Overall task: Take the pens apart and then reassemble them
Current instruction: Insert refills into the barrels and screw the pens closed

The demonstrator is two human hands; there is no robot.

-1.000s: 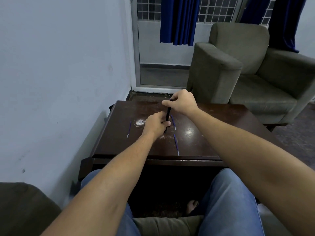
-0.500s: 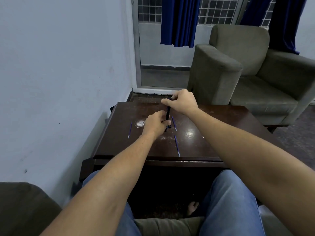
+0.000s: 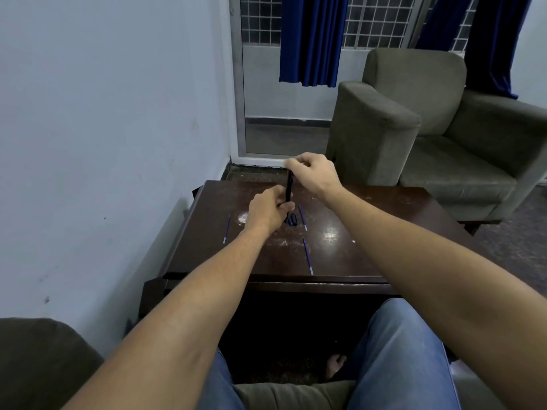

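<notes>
Standing near-upright between both hands [image 3: 268, 210] [image 3: 313, 173], dark pen barrel [image 3: 289, 187], top tilted slightly away.

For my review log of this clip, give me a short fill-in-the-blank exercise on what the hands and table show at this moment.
1. Both hands hold one dark pen; the left hand grips its ____ end.
2. The right hand pinches the pen's ____ end.
3. The number of thin blue refills lying loose on the table is ____.
4. The armchair stands past the table's ____ edge.

Missing words: lower; upper; three; far
</notes>
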